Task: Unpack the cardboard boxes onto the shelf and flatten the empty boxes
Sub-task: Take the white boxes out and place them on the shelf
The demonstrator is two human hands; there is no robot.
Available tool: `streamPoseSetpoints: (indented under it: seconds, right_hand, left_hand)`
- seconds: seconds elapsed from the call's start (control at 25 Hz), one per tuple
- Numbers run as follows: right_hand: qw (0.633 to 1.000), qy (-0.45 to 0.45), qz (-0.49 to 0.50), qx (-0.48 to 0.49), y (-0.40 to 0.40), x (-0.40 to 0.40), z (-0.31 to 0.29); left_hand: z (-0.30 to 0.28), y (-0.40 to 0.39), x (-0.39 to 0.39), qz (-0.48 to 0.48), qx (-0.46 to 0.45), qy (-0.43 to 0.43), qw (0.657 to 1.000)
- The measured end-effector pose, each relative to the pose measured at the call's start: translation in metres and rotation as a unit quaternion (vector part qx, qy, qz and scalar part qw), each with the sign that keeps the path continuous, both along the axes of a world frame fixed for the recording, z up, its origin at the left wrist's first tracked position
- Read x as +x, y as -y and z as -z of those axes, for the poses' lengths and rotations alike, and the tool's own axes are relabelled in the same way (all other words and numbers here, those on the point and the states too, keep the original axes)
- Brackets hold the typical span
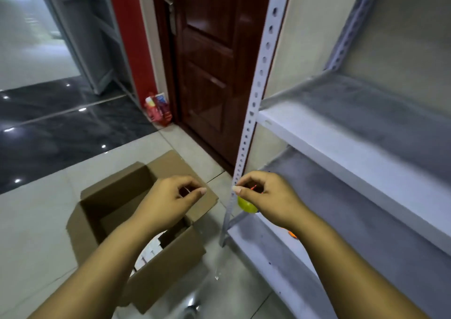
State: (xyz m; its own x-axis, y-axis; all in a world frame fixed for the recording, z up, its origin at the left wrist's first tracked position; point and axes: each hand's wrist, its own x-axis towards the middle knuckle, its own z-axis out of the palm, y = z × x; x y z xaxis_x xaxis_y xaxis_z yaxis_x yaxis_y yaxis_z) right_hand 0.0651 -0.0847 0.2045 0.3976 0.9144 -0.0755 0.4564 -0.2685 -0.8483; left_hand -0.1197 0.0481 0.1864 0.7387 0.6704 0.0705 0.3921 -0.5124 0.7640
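Left hand (168, 196): held over the open brown cardboard box (136, 223), fingers curled with thumb and forefinger pinched together — something thin and pale shows between them, too small to name.
Right hand (266, 196): held at the front corner of the white metal shelf unit (341, 143), its grip closed round a small yellow-green round object (246, 205) with orange-red bits showing between the fingers.
Box: stands on the pale tiled floor (36, 221) just left of the shelf unit, flaps folded outward; white items (151, 250) lie inside, partly hidden by the left forearm.
Shelf unit: perforated white upright post (258, 82), grey-topped boards — a small orange thing (292, 235) lies on the lower board, just beside the right wrist.
Background: dark red-brown panelled door (207, 62) behind the post, a red bag of packets (158, 110) on the floor at its left foot.
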Motion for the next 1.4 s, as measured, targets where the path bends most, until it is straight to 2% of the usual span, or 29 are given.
streamPoseSetpoints:
  seconds: [0.32,0.64,0.92,1.4]
  right_hand:
    - [0.990,0.024,-0.124,-0.059,-0.073,-0.051,0.029]
    - [0.971,0.078,-0.177,-0.138,-0.159,-0.098,0.075]
    - [0.959,0.076,-0.185,-0.202,-0.219,-0.132,0.126]
    - [0.924,0.163,-0.210,-0.275,-0.303,-0.134,0.209]
  left_hand:
    - [0.037,-0.035,-0.089,-0.149,-0.070,-0.031,0.986]
    - [0.072,-0.092,-0.147,-0.215,-0.136,-0.048,0.966]
    - [0.119,-0.141,-0.186,-0.232,-0.207,-0.091,0.946]
    - [0.185,-0.189,-0.196,-0.256,-0.230,-0.158,0.926]
